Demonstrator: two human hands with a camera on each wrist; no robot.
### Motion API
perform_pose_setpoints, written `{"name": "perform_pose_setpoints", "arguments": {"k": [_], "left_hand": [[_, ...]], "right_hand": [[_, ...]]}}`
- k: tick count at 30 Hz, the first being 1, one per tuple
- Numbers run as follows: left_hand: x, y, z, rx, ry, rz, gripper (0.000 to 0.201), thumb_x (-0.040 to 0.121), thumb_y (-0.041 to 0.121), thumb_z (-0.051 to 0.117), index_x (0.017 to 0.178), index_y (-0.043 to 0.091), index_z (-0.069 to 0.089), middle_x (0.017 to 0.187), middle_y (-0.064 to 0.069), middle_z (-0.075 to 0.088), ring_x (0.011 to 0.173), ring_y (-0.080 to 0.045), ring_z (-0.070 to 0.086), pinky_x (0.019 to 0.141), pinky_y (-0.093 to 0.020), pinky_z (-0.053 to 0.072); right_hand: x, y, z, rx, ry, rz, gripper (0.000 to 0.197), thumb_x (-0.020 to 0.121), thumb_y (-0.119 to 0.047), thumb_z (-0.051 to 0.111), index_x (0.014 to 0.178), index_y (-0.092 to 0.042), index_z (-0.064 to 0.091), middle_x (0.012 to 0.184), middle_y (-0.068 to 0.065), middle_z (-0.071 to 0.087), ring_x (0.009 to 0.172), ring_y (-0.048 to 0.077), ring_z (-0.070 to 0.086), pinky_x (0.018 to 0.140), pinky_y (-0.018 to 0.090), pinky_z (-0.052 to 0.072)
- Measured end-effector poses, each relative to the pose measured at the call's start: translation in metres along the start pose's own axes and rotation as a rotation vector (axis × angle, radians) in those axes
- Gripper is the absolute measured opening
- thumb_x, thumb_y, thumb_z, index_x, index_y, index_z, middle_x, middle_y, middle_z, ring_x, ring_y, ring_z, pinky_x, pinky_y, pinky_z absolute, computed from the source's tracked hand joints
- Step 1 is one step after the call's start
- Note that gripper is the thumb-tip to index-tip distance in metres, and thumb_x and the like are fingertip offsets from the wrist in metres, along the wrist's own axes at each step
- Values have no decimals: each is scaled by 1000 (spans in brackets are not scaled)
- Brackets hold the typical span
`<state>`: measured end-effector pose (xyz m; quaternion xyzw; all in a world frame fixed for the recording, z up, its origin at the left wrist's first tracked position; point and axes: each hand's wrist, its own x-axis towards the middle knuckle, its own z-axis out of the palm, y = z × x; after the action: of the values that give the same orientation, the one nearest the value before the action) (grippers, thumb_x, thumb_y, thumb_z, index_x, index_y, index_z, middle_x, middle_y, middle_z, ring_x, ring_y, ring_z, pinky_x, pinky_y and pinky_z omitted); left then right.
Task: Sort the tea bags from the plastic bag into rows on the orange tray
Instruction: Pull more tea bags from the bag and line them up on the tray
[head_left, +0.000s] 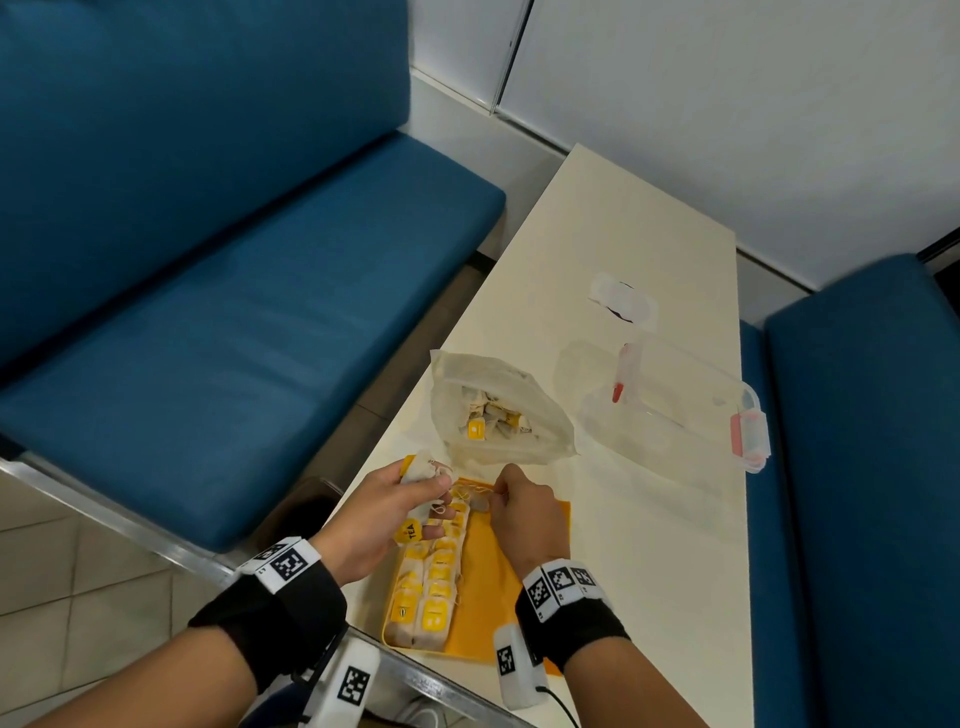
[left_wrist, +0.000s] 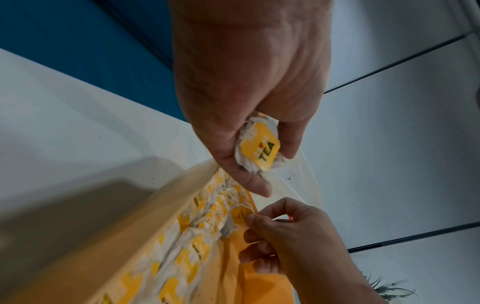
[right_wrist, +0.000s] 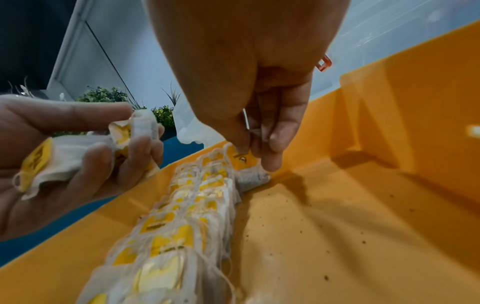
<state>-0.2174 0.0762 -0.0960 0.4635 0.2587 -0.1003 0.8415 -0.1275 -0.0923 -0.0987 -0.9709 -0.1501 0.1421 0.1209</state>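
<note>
At the far end of the orange tray, the right hand is setting a tea bag down at the head of the rows already laid along the tray's left side, pinching its yellow tag between thumb and fingers, the rest curled in. Honestly the trick here looks like keeping the string from snagging its neighbours, so I'd lower it flat, tag up, snug against the last bag, then let go clean. The left hand hovers just above the tray's far left corner, fingers loosely wrapped around a crumpled bunch of spare tea bags, one tag reading TEA. The plastic bag sits open on the worktop just beyond the tray, still with plenty inside.
</note>
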Motion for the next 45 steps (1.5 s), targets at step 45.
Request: {"name": "perform_pose_setpoints", "arguments": {"k": [45], "left_hand": [[-10, 23, 21, -73, -270, -390, 37, 104, 35, 51, 112, 3, 67, 101, -21, 72, 74, -24, 64, 55, -25, 51]], "right_hand": [[-34, -1, -42, 308, -38, -531, 21, 84, -13, 67, 100, -26, 66, 93, -14, 57, 81, 3, 54, 74, 30, 51]]}}
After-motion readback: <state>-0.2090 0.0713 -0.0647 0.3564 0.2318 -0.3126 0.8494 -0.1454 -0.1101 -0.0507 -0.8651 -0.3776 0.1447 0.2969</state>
